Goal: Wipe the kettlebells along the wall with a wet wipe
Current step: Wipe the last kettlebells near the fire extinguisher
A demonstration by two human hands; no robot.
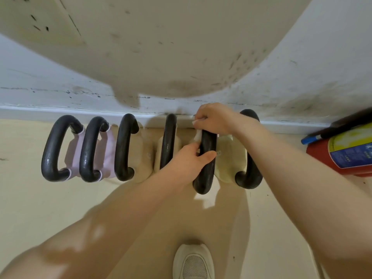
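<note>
A pale cream floor [26,198] is carrying six kettlebells [128,148] lined up across the middle of the frame against the wall's skirting. A red fire extinguisher [342,154] is lying at the right edge, and a white shoe [193,262] is standing at bottom centre.

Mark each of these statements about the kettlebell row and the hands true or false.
1. Six kettlebells stand along the wall. True.
2. The left hand grips a black handle. True.
3. The right hand is empty. False: it presses a white wipe to that handle's far end.
4. The two leftmost kettlebells are pink. True.
5. A blue bucket lies at far right. False: a red fire extinguisher lies there.
</note>
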